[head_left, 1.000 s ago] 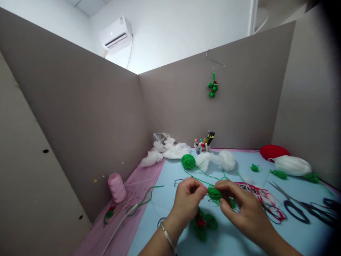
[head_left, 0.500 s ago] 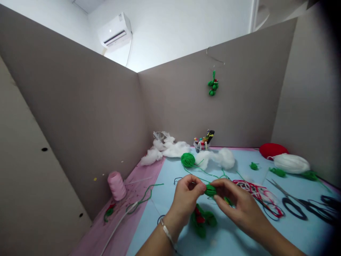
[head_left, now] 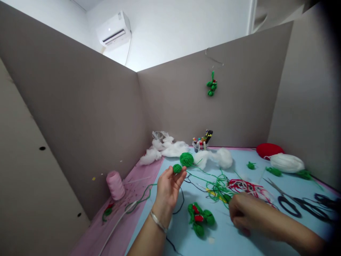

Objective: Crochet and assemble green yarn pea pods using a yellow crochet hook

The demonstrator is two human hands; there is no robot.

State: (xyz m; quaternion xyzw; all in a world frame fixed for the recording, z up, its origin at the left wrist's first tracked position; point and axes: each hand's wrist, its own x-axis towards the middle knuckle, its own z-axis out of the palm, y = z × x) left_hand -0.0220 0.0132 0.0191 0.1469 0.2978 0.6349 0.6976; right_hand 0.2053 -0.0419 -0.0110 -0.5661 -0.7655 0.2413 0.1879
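Note:
My left hand [head_left: 170, 185] holds up a small green yarn ball [head_left: 177, 168] between its fingertips, in front of a larger ball of green yarn [head_left: 186, 159]. To the right, my right hand [head_left: 243, 211] is low over the blue surface with its fingers curled in; what they hold, if anything, is hidden. Just beyond it lies a tangle of loose green yarn [head_left: 220, 183] with a yellow piece [head_left: 211, 192] among it. Between my hands, a green crocheted piece with red parts [head_left: 198, 218] rests on the blue surface. Black cord [head_left: 182, 201] runs beside my left hand.
Large scissors [head_left: 290, 201] lie at right, near red and white yarn strands [head_left: 249, 188]. White stuffing [head_left: 174, 148], a clear container of pens [head_left: 200, 145], a red ball [head_left: 270, 150] and white yarn [head_left: 285, 163] stand along the back. A pink thread spool [head_left: 115, 185] is left.
My hands have moved apart. The left raised the green ball up and left, while the right let go of it and moved down and right. The crocheted piece is now uncovered.

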